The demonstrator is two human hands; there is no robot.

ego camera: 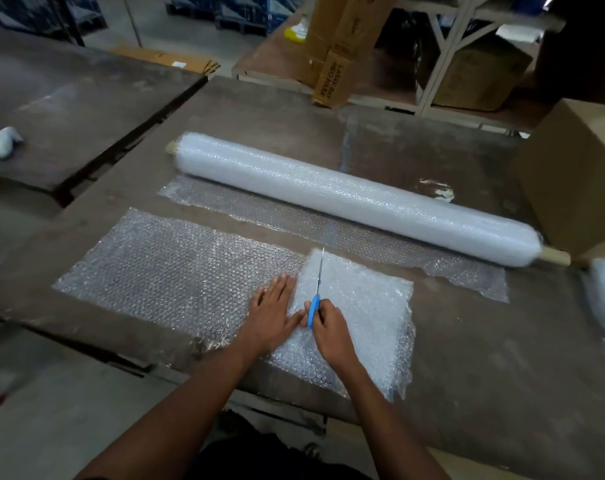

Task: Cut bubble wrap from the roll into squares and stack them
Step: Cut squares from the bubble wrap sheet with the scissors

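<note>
Our right hand [330, 322] grips the scissors [317, 293], blades toward twelve o'clock, finishing a cut; our left hand [272, 311] presses flat on the strip [162, 265]. Stack [360, 317] grows at three o'clock; the roll [349, 197] has plenty left.

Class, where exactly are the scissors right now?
In the head view, the blue-handled scissors sit low centre, gripped by the right hand, blades over the bubble-wrap stack, beside the left hand.

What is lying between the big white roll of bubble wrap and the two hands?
In the head view, a loose strip of bubble wrap unrolled from the big white roll, then bare table, then the sheet under the left hand.
</note>
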